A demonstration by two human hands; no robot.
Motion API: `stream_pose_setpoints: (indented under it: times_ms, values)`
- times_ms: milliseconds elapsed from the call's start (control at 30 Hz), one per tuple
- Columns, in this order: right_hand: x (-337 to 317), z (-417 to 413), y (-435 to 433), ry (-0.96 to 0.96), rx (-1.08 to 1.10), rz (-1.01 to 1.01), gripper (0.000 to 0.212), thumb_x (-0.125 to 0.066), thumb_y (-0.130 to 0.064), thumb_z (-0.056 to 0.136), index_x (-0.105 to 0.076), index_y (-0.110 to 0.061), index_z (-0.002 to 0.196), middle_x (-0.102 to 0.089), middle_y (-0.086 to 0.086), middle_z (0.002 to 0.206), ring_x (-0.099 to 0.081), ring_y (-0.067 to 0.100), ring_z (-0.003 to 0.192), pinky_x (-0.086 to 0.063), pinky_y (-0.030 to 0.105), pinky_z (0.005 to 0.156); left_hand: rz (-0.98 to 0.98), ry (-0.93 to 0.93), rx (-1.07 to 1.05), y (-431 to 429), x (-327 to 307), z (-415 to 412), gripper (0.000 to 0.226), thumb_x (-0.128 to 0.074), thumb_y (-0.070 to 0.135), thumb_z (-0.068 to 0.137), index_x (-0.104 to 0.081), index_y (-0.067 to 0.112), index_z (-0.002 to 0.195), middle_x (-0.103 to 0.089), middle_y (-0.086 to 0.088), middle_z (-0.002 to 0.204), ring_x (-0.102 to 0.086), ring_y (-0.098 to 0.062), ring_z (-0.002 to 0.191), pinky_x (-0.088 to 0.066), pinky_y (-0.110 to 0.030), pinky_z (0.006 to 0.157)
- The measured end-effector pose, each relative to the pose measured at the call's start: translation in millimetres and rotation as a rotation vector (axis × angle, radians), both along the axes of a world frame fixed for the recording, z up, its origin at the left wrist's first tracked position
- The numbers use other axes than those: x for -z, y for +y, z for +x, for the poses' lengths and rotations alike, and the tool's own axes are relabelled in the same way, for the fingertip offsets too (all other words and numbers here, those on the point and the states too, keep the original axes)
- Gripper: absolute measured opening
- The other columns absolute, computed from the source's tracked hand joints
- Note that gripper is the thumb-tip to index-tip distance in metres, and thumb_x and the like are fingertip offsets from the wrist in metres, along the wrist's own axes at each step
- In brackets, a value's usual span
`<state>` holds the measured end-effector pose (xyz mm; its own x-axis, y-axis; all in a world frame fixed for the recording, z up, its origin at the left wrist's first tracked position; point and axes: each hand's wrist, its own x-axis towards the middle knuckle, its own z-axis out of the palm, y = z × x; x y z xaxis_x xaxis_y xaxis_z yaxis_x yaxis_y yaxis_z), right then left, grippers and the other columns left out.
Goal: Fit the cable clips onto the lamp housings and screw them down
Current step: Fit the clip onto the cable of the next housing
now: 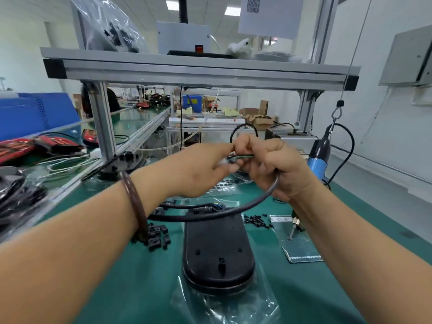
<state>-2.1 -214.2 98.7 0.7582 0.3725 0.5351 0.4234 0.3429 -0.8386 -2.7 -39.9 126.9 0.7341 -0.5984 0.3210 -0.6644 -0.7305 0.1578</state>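
Black housing (217, 249) flat; apparent clips (157, 235) beside

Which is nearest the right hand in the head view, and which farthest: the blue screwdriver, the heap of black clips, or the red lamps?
1. Blue screwdriver: hanging just right of the right hand, which grips the black cable.
2. Black clips: heaped on the green mat, lower left.
3. Red lamps: far left, on the side bench.
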Motion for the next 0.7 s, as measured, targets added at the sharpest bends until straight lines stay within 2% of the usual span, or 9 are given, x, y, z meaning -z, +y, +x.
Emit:
stream_pose_setpoints:
  times_ms: [100, 167, 200, 267, 333, 467, 500, 600, 700]
  values:
    - [9, 0, -5, 0.031, 0.277, -0.253, 0.03, -0.053, 0.007, 0.063, -0.062, -0.02, 0.069, -0.054, 0.004, 0.104, -0.057, 0.015, 0.081, -0.051, 0.03, 0.077, -0.218, 0.086, -0.125, 5, 9, -1, 0.028, -0.036, 0.04, 0.1, -0.055, 0.022, 0.11, -0.058, 0.002, 0.081, -0.061, -0.012, 0.064, -0.044, -0.021, 0.05]
    - [17, 1, -9, 0.118, 0.387, -0.471, 0.047, -0.062, 0.005, 0.076, -0.057, -0.028, 0.109, -0.06, 0.005, 0.091, -0.062, 0.016, 0.069, -0.052, 0.029, 0.064, -0.478, 0.296, -0.238, 13, 18, 1, 0.028, -0.036, 0.037, 0.101, -0.057, 0.019, 0.106, -0.052, -0.002, 0.078, -0.056, -0.015, 0.056, -0.045, -0.018, 0.046]
    - [22, 0, -10, 0.164, 0.419, -0.54, 0.049, -0.064, 0.003, 0.081, -0.051, -0.027, 0.117, -0.063, 0.002, 0.075, -0.06, 0.014, 0.059, -0.049, 0.026, 0.053, -0.594, 0.418, -0.294, 18, 23, 3, 0.027, -0.037, 0.036, 0.101, -0.057, 0.019, 0.107, -0.047, -0.003, 0.074, -0.051, -0.015, 0.055, -0.047, -0.021, 0.048]
    - [32, -1, -14, 0.218, 0.485, -0.625, 0.039, -0.066, -0.002, 0.085, -0.05, -0.022, 0.114, -0.059, -0.002, 0.055, -0.051, 0.011, 0.045, -0.04, 0.023, 0.042, -0.737, 0.582, -0.384, 28, 35, 5, 0.025, -0.039, 0.032, 0.101, -0.057, 0.016, 0.106, -0.044, -0.003, 0.067, -0.043, -0.014, 0.052, -0.045, -0.024, 0.05]
    - [45, -1, -17, 0.246, 0.542, -0.674, 0.031, -0.068, -0.005, 0.084, -0.053, -0.019, 0.108, -0.057, -0.002, 0.052, -0.044, 0.008, 0.04, -0.036, 0.02, 0.039, -0.755, 0.596, -0.443, 39, 51, 4, 0.025, -0.042, 0.027, 0.1, -0.059, 0.01, 0.102, -0.051, -0.004, 0.065, -0.046, -0.017, 0.054, -0.044, -0.026, 0.056]
    - [70, 3, -10, 0.144, 0.713, -0.795, 0.009, -0.073, -0.018, 0.083, -0.065, -0.022, 0.085, -0.051, -0.008, 0.051, -0.042, 0.003, 0.042, -0.036, 0.019, 0.049, -0.277, 0.292, -0.543, 51, 88, -4, 0.031, -0.041, 0.03, 0.098, -0.068, 0.014, 0.095, -0.067, -0.009, 0.09, -0.06, -0.027, 0.09, -0.047, -0.032, 0.081]
    - [76, 4, -8, 0.123, 0.758, -0.8, 0.007, -0.073, -0.021, 0.083, -0.068, -0.024, 0.081, -0.05, -0.009, 0.052, -0.044, 0.004, 0.048, -0.038, 0.02, 0.053, -0.252, 0.278, -0.545, 51, 97, -7, 0.031, -0.04, 0.031, 0.098, -0.067, 0.015, 0.098, -0.067, -0.009, 0.094, -0.06, -0.027, 0.094, -0.047, -0.033, 0.083]
    - [90, 4, -4, 0.109, 0.84, -0.775, 0.008, -0.07, -0.031, 0.086, -0.074, -0.029, 0.079, -0.056, -0.007, 0.056, -0.048, 0.002, 0.053, -0.037, 0.012, 0.054, -0.67, 0.48, -0.554, 45, 117, -16, 0.022, -0.043, 0.033, 0.097, -0.056, 0.02, 0.11, -0.06, -0.004, 0.1, -0.062, -0.024, 0.094, -0.052, -0.041, 0.087]
    - [99, 2, -2, 0.121, 0.865, -0.833, 0.02, -0.063, -0.036, 0.091, -0.077, -0.023, 0.088, -0.07, 0.0, 0.071, -0.061, 0.01, 0.068, -0.044, 0.02, 0.065, -1.057, 0.772, -0.571, 35, 119, -21, 0.045, -0.05, 0.035, 0.096, -0.038, 0.024, 0.138, -0.055, 0.001, 0.088, -0.06, -0.024, 0.088, -0.056, -0.038, 0.08]
